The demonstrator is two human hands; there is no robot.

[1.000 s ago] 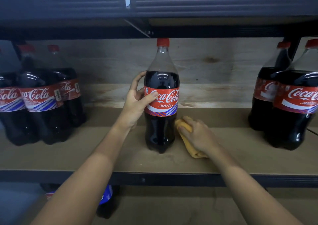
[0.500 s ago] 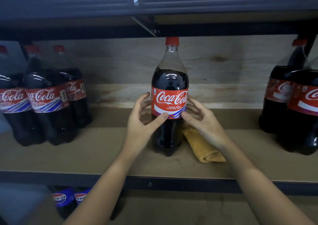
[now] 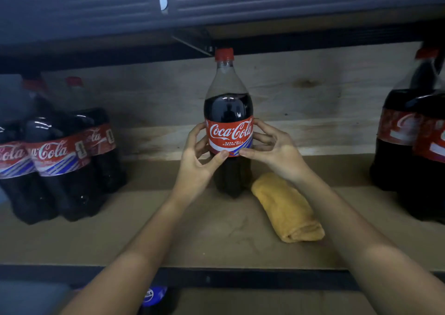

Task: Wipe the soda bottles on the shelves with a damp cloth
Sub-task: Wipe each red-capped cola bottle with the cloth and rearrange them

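Both hands — left hand (image 3: 192, 163), right hand (image 3: 277, 151) — curl their fingers around the bottle (image 3: 228, 127) standing mid-shelf (image 3: 168, 230); the cloth (image 3: 289, 208) lies beside it. Gripped at the slick label — it could tip.

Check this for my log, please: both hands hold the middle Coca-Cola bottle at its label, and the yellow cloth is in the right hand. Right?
Not quite. The head view shows the yellow cloth lying rolled on the shelf, not in the right hand. Both it and the left hand do hold the middle Coca-Cola bottle at its label.
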